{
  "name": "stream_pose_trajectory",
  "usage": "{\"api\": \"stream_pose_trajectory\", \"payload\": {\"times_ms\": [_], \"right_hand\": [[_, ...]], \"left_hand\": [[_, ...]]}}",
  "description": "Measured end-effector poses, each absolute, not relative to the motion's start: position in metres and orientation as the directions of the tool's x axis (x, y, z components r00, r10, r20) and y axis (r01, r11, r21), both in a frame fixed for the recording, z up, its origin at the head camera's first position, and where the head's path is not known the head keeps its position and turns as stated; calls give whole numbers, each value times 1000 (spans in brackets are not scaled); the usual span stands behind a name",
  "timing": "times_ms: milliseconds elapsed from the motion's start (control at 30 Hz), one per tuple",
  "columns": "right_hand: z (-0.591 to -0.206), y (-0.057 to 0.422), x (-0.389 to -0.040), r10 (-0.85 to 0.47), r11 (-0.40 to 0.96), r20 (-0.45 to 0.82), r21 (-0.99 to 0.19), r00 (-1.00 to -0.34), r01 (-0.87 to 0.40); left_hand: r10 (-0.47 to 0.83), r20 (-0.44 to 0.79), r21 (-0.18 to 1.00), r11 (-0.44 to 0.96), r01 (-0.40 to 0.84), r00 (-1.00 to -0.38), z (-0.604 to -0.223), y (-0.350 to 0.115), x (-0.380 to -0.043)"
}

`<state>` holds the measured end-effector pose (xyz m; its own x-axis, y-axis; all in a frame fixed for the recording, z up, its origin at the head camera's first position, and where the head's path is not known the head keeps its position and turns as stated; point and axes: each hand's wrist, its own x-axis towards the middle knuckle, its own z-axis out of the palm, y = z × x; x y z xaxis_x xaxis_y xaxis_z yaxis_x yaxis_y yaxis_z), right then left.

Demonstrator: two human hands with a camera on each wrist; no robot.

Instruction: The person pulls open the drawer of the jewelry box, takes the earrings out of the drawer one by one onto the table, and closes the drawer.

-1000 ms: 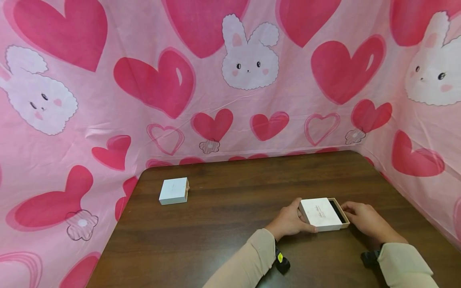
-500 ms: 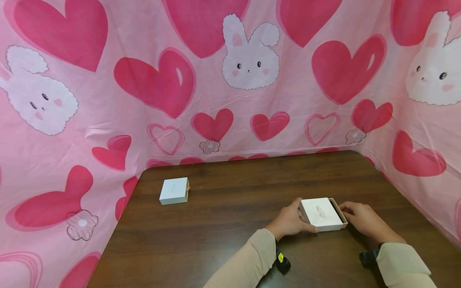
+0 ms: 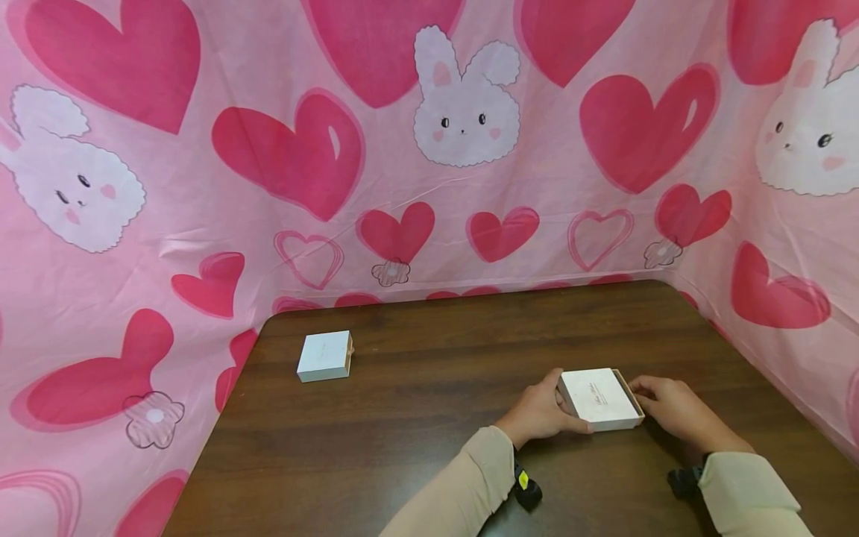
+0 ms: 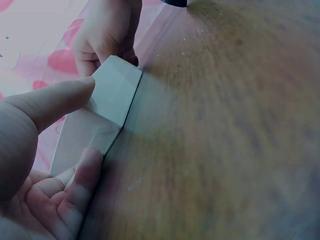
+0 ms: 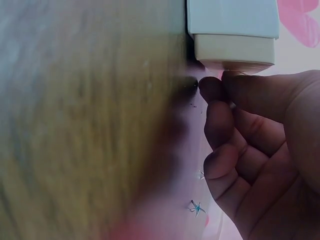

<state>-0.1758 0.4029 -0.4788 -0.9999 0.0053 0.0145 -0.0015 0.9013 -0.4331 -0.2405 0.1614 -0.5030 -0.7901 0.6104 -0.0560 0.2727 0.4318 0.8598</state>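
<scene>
A white drawer-style box [image 3: 597, 399] with small gold lettering lies on the right part of the table. My left hand [image 3: 542, 409] grips its sleeve from the left, thumb along the near side. In the left wrist view the thumb [image 4: 65, 102] presses one wall and a fingertip touches the sleeve's end. My right hand [image 3: 678, 410] is at the opposite end, where a narrow strip of the tan inner drawer [image 5: 235, 50] sticks out. Its thumb and forefinger meet at the drawer's end face, other fingers curled. What they pinch there is mostly hidden.
A second white box [image 3: 324, 356], closed, with a small tab on its right side, lies at the table's left. The brown wooden table [image 3: 416, 447] is walled by pink cloth [image 3: 463, 194] printed with hearts and rabbits.
The inner drawer has slid leftward into the sleeve, leaving a thinner strip out. My right hand has shifted slightly left with it; my left hand keeps its hold.
</scene>
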Motion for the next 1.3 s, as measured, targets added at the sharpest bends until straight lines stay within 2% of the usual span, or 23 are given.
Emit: {"api": "stream_pose_trajectory", "payload": {"times_ms": [1300], "right_hand": [[-478, 396, -182, -28, 908, 8, -418, -1000, -29]], "left_hand": [[620, -56, 870, 415, 266, -783, -504, 160, -243]]}}
